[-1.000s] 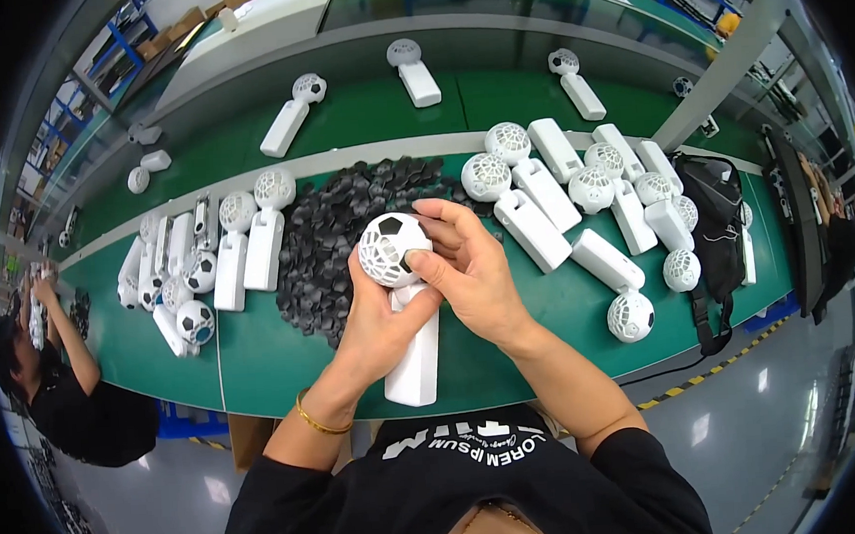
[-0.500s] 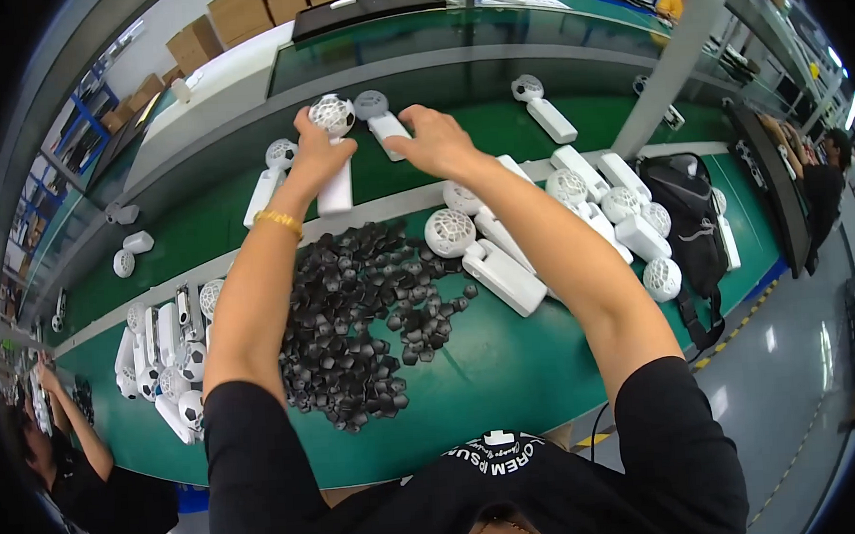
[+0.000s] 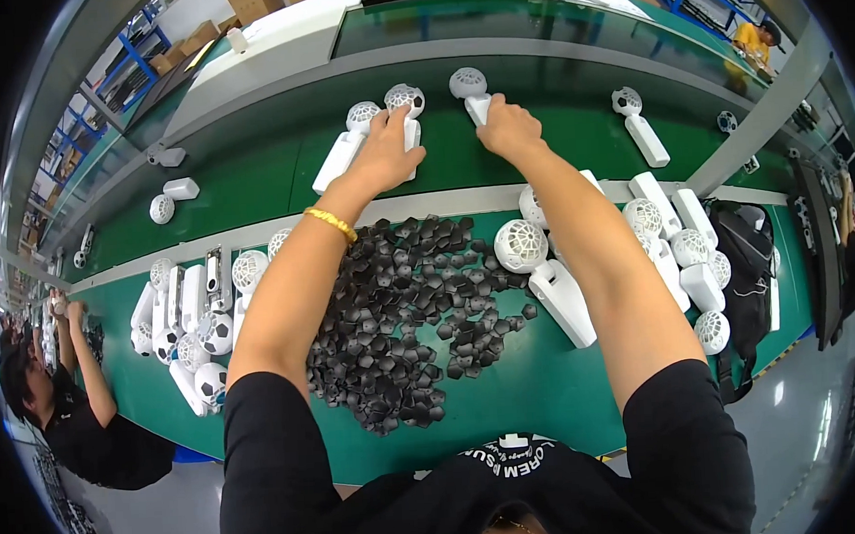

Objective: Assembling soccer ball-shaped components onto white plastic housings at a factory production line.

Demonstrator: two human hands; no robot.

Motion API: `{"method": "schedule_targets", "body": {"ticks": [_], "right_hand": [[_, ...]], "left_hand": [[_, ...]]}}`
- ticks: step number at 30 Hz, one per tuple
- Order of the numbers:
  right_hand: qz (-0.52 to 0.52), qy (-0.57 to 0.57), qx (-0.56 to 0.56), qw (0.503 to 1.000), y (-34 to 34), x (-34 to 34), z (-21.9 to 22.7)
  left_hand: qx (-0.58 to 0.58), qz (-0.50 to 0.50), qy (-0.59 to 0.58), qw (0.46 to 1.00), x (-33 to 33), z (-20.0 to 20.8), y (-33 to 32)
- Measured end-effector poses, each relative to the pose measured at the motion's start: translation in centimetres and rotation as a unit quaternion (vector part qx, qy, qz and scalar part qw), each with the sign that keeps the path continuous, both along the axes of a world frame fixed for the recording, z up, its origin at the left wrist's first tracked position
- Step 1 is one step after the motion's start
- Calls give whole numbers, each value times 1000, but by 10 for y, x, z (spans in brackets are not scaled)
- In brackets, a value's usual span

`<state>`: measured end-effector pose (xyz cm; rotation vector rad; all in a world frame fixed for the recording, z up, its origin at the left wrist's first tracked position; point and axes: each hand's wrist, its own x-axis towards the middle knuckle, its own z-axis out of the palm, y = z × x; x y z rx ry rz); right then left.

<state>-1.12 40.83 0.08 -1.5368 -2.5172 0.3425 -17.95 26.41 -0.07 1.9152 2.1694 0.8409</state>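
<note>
Spanning far side: green belt (image 3: 584,119). Near: black pile (image 3: 378,332). At belt: white-ball unit (image 3: 404,97); grey-ball unit (image 3: 468,81) right of it, apart. Left hand (image 3: 384,157) touching white-ball unit, grip unclear. Right hand (image 3: 511,131) clamped on grey-ball unit.

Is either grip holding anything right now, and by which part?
The right grip holds a white, lattice-balled plastic unit by its oblong handle. The left grip touches another such unit near its ball; whether it holds it cannot be told.
</note>
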Motion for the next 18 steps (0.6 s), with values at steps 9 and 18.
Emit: {"method": "schedule_targets", "body": {"ticks": [9,18], "right_hand": [[202,293,-45,933,-13,84,52],[471,207,48,857,-178,137,122]], "left_hand": [[88,-47,-287,953,16,64,-49],[-231,-209,-405,859,64,70,-174]]}}
